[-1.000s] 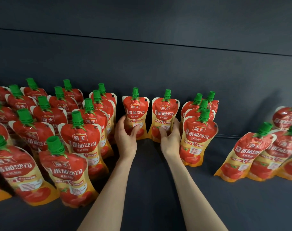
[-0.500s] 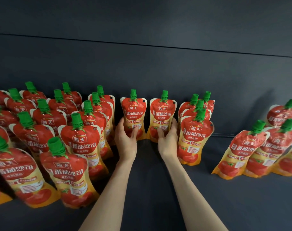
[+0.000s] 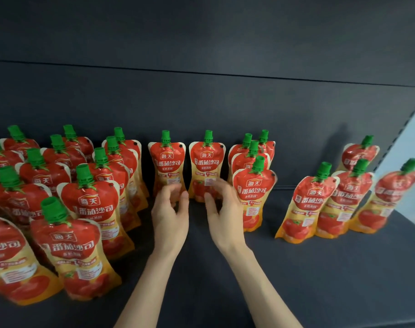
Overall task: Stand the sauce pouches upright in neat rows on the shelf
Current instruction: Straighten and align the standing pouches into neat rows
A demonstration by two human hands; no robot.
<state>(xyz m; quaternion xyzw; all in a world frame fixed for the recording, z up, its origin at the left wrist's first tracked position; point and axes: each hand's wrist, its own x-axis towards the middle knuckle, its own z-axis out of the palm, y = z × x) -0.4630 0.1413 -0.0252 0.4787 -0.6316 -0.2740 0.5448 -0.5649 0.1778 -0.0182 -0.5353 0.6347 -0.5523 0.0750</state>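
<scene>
Red and yellow tomato sauce pouches with green caps stand on a dark shelf [image 3: 296, 280]. Two of them, one pouch [image 3: 166, 162] and another pouch [image 3: 207, 159], stand upright side by side at the back. My left hand [image 3: 171, 216] hovers just in front of the first, its fingers loosely curled and holding nothing. My right hand [image 3: 223, 214] hovers the same way before the second. Both hands are blurred, and their fingertips overlap the pouches' lower edges in the view.
A dense block of pouches [image 3: 90, 204] fills the left side in rows. A short row [image 3: 254, 192] stands right of my right hand. Several more pouches [image 3: 306, 204] lean at the far right near the shelf's end post [image 3: 412, 119]. The dark back panel [image 3: 201, 102] closes the rear.
Both hands have let go of the two back pouches and drawn slightly toward me, fingers now curled loosely. The two pouches stay upright. The camera has shifted a little.
</scene>
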